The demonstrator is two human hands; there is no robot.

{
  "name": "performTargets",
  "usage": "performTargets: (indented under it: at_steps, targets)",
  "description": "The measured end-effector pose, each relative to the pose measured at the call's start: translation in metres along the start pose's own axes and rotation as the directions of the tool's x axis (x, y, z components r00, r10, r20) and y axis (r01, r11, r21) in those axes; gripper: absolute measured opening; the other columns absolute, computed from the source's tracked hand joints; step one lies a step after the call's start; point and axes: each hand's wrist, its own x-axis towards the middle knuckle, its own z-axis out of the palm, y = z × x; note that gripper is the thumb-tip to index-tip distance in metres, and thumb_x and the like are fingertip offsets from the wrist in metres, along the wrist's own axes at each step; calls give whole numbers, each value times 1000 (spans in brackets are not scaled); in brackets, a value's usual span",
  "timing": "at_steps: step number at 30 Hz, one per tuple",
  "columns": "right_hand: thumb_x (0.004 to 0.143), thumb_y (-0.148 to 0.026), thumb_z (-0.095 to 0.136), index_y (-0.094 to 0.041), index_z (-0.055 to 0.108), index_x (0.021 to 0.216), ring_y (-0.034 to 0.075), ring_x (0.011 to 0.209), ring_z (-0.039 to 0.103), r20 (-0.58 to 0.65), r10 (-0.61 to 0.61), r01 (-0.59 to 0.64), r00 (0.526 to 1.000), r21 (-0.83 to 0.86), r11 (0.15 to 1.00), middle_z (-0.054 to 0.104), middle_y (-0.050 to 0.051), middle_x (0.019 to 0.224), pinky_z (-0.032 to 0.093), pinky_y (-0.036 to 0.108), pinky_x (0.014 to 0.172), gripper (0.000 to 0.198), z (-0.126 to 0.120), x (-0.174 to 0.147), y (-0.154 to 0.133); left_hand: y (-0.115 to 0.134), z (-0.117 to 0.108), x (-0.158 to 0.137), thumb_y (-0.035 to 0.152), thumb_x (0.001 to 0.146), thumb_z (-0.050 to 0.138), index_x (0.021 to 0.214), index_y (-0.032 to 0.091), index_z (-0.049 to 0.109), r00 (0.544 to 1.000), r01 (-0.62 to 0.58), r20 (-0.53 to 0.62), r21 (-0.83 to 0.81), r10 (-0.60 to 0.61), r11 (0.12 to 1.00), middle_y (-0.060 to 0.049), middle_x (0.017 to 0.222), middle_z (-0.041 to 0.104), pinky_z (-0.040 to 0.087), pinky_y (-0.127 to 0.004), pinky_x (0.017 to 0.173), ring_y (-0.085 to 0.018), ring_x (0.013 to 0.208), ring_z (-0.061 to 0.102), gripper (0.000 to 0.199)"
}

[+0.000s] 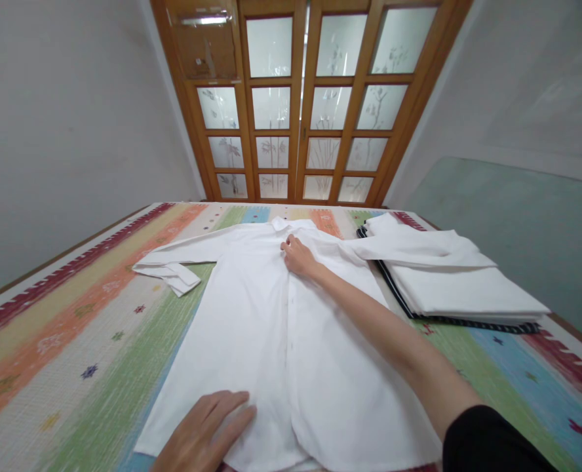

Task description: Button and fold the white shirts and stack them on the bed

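Observation:
A white long-sleeved shirt [252, 314] lies spread front side up, its collar [288, 225] at the far end and its hem near me. My right hand [298, 255] reaches over the shirt to the front placket just below the collar. Its fingers are curled and pinch the cloth there; the fingertips are partly hidden. Near the hem on the left, my left hand [210, 426] rests on the shirt with fingers stretched out. The left sleeve [173, 262] is bent back at the cuff. The right sleeve [419, 252] stretches across a folded stack.
A stack of folded white cloth [468, 288] with black striped cloth [399, 288] beneath sits at the right. Under everything spreads a striped, patterned cover [99, 334]. Beyond are wooden glass-paned doors [298, 131], with walls on both sides and a pale green panel [517, 216] at right.

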Motion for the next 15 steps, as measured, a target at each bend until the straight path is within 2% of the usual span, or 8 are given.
performTargets:
  at_steps: [2,5,8,12,14,15]
  targets:
    - [86,-7,44,-13,56,114,25,107,48,-39,-32,33,999,26,999,49,18,121,45,36,86,31,3,-16,-7,6,1,14,13,82,49,147,23,34,996,-50,67,-6,50,999,-10,140,55,45,-36,105,-25,129,50,68]
    - [85,-8,45,-11,57,110,23,96,51,-105,-104,115,989,108,987,52,15,109,45,35,87,28,7,-48,-18,14,2,36,20,81,50,155,18,9,990,-94,104,-46,98,995,-11,151,42,42,-40,108,-28,137,41,84]
    - [83,-7,47,-13,59,101,20,91,52,-144,-225,253,964,219,942,54,11,99,45,32,84,22,3,-85,-27,21,3,48,20,77,52,155,17,-7,986,-59,155,-65,68,996,-12,155,33,41,-43,109,-28,138,39,98]
    - [81,-10,53,-16,61,90,16,80,54,-133,-382,404,915,335,851,59,6,89,44,27,75,13,-18,-135,-36,27,7,48,14,72,56,155,21,-6,961,48,274,-47,-34,998,-10,157,30,41,-43,110,-28,139,39,104]
    - [83,-20,58,-17,62,86,13,70,54,-56,-463,445,885,392,805,62,3,81,42,24,67,6,-29,-159,-42,30,12,46,13,73,56,155,22,-1,951,88,301,-41,-72,995,-11,156,30,41,-43,110,-29,138,39,100]
    - [85,-29,60,-17,62,81,12,64,54,6,-498,452,867,410,792,62,1,75,40,23,62,12,-34,-170,-46,31,14,45,13,73,55,155,22,2,946,102,313,-36,-86,994,-11,156,30,40,-43,111,-29,138,39,99]
